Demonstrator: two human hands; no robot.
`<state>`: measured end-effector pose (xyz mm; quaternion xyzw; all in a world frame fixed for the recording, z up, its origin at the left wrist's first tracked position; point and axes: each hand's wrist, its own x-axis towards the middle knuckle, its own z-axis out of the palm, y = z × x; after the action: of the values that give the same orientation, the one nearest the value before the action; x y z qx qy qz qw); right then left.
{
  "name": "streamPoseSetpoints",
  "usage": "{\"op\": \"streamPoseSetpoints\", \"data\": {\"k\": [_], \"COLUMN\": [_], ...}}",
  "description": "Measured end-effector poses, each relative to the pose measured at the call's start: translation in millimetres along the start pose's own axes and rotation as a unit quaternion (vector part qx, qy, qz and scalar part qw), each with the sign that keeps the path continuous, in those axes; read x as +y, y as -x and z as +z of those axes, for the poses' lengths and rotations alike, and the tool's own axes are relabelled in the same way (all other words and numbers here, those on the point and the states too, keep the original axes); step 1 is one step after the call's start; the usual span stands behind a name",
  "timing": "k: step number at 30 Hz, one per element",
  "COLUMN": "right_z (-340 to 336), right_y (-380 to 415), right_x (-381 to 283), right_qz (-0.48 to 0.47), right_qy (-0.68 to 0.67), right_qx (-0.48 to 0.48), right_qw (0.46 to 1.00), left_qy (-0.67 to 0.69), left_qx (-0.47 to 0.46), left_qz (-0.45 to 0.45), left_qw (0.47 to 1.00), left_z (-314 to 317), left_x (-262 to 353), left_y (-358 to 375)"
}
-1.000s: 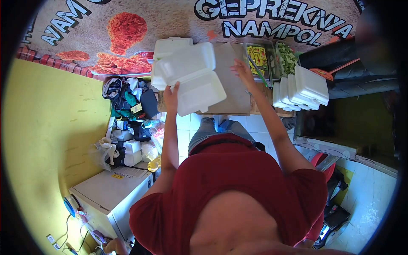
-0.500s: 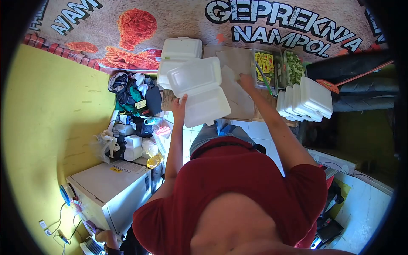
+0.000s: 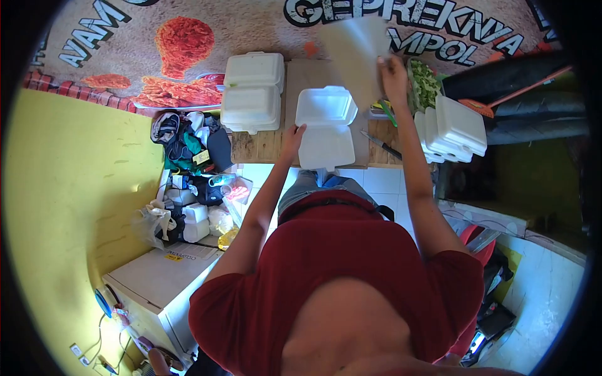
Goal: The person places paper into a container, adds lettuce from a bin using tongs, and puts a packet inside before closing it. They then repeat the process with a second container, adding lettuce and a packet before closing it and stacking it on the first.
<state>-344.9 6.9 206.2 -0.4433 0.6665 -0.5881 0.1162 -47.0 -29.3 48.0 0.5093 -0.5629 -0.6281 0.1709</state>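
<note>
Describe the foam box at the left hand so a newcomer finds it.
Below the printed food banner is a brown wooden table. At its front middle, the left hand holds an open white foam clamshell box. Unlike the white foam boxes on either side, it has a hand on it.

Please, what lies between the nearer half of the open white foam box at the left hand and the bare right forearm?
In the head view, a slim knife with dark handle lies between the box and the forearm.
</note>
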Motion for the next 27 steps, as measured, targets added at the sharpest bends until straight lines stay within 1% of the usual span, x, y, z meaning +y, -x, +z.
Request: {"op": "streamPoseSetpoints", "data": {"k": [1, 2, 3, 4, 6, 8, 9, 11, 12, 15, 18, 20, 21, 22, 23, 24, 26, 27], "right_z": [-1, -1, 8, 20, 36, 52, 58, 67, 70, 73, 74, 76, 76, 77, 78, 79, 79, 79], "right_y": [2, 14, 25, 39, 61, 86, 96, 114, 121, 134, 139, 141, 141, 143, 143, 143, 144, 145], "right_x": [4, -11, 3, 25, 40, 61, 68, 80, 81, 85, 84, 84, 85, 85, 86, 86, 87, 83], "right_qz": [-0.012, -0.006, -0.040, -0.075, 0.007, -0.024, -0.029, -0.040, -0.041, 0.003, -0.006, -0.026, -0.036, -0.045, -0.054, -0.064, -0.055, -0.050], "right_qy": [0.041, 0.090, 0.108, 0.125, 0.169, 0.276, 0.312, 0.382, 0.387, 0.399, 0.393, 0.405, 0.411, 0.414, 0.417, 0.420, 0.412, 0.407], "right_qx": [-0.061, -0.140, -0.181, -0.222, -0.363, -0.397, -0.396, -0.393, -0.374, -0.375, -0.323, -0.310, -0.303, -0.299, -0.295, -0.290, -0.284, -0.282], "right_qw": [0.997, 0.986, 0.977, 0.964, 0.916, 0.875, 0.863, 0.836, 0.842, 0.837, 0.861, 0.860, 0.859, 0.859, 0.858, 0.857, 0.864, 0.867], "left_qy": [0.009, 0.018, 0.027, 0.086, 0.204, 0.226, 0.235, 0.287, 0.313, 0.281, 0.189, 0.101, 0.056, -0.019, -0.092, -0.165, -0.248, -0.287], "left_qx": [-0.018, -0.036, -0.054, -0.078, -0.125, -0.198, -0.232, -0.150, -0.107, -0.103, -0.016, 0.112, 0.175, 0.221, 0.265, 0.306, 0.154, 0.076], "left_qz": [0.011, 0.022, 0.033, 0.059, 0.111, -0.007, -0.066, -0.106, -0.125, -0.038, -0.005, 0.062, 0.095, 0.168, 0.239, 0.307, 0.326, 0.330], "left_qw": [1.000, 0.999, 0.998, 0.991, 0.965, 0.954, 0.942, 0.940, 0.936, 0.953, 0.982, 0.987, 0.978, 0.960, 0.930, 0.886, 0.899, 0.896], "left_z": [4, 9, 13, 15, 19, 8, 4, 11, 13, 11, 10, 18, 24, 29, 35, 38, 39, 40], "left_x": [-11, -25, -34, -32, -25, -26, -26, -5, 1, -15, -47, -18, -1, 5, 10, 12, 14, 12], "left_y": [-17, -35, -43, -43, -41, -56, -62, -49, -44, -43, -51, -21, -3, 9, 19, 26, 37, 42]}}
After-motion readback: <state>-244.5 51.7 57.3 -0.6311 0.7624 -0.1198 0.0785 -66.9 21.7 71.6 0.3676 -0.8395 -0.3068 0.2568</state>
